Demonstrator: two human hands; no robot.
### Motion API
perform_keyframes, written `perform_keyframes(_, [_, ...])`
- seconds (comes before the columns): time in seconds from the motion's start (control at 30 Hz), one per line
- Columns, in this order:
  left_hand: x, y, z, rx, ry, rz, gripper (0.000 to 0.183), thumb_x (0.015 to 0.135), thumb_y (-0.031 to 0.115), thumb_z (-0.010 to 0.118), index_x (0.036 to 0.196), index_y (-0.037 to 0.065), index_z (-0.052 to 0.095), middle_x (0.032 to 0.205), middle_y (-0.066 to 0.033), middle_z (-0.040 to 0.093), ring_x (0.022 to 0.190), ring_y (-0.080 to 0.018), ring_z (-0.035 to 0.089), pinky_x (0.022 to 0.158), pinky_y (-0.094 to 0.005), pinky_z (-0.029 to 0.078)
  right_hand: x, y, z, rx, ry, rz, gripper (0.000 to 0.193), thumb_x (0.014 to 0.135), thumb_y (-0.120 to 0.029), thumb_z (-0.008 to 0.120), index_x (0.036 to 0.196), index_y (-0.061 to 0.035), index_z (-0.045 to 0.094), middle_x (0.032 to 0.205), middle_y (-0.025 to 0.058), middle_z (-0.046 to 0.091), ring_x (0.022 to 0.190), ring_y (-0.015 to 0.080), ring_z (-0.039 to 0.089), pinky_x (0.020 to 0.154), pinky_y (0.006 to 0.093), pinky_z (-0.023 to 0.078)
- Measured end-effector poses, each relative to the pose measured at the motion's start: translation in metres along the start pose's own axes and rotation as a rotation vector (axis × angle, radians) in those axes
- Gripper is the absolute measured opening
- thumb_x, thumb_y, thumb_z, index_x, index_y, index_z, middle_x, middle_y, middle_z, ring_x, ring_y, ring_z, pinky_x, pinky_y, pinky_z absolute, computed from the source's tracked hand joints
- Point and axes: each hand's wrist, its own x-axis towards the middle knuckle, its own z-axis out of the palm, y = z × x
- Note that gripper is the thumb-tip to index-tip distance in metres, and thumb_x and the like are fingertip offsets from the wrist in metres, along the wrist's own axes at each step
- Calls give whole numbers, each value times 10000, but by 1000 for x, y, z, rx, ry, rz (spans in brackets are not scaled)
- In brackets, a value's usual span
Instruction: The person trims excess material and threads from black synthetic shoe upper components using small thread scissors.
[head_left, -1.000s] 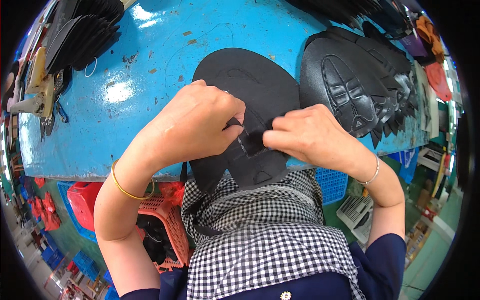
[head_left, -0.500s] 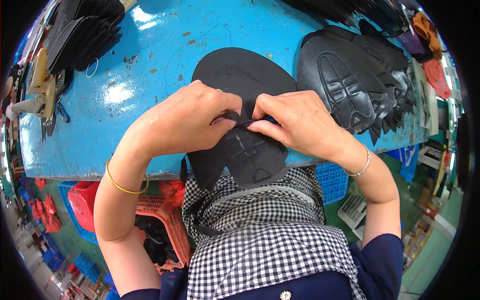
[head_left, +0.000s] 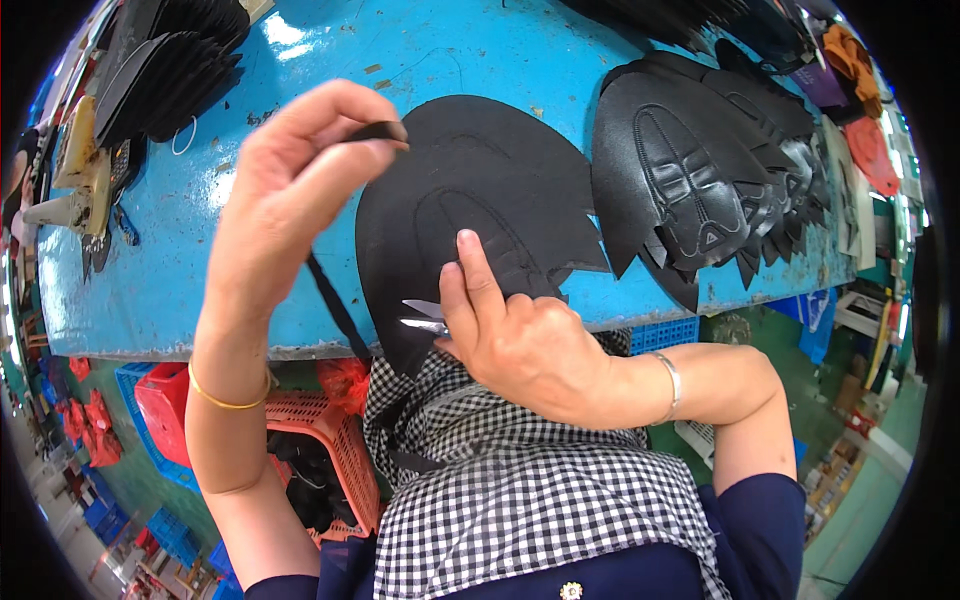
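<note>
Scissors (head_left: 425, 317) are gripped by the right hand (head_left: 520, 335) at the near edge of the blue table (head_left: 180, 270), against a black shoe piece (head_left: 480, 190). Farther, a thin black strip (head_left: 335, 300) is pinched by the raised left hand (head_left: 290, 180).

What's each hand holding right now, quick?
Left hand: raised, grip pinched shut on a thin black strip.
Right hand: closed around small scissors, resting on the black shoe upper piece.
</note>
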Motion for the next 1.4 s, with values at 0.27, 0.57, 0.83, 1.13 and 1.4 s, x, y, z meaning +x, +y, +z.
perform_keyframes(0.27, [-21,25,-16,208,90,56,364,1107,273,403,1058,17,657,665,96,349,565,3,245,503,-207,175,15,56,12,799,179,245,135,885,-140,659,960,-36,616,792,92,724,569,261,665,492,370,510])
perform_keyframes(0.57, [-17,17,-2,303,-239,-15,259,1082,124,434,1135,-31,635,635,40,432,584,-48,372,546,-237,334,-136,192,0,1428,1029,1110,375,1101,-213,418,1349,17,580,1419,134,579,1143,154,624,975,276,495])
perform_keyframes(0.83, [-12,12,24,191,-398,-259,114,1045,98,538,1087,-4,565,655,5,549,603,-41,470,554,-215,365,-119,149,-22,1550,782,867,230,1062,-208,543,1182,-13,566,747,-47,453,581,14,338,509,205,257])
perform_keyframes(1.13, [-21,21,33,296,-349,-293,91,886,16,705,823,2,641,710,-36,695,683,-59,626,617,-222,477,-13,87,-1,1356,114,585,186,1015,-148,596,1127,-34,502,683,31,544,623,106,506,602,286,436])
perform_keyframes(1.4, [-8,-13,32,590,-397,-21,104,783,123,783,853,49,766,714,-74,708,580,-174,624,576,-300,487,-9,98,16,1193,-30,431,122,987,-123,628,1009,-29,553,723,64,647,670,162,666,615,311,506])
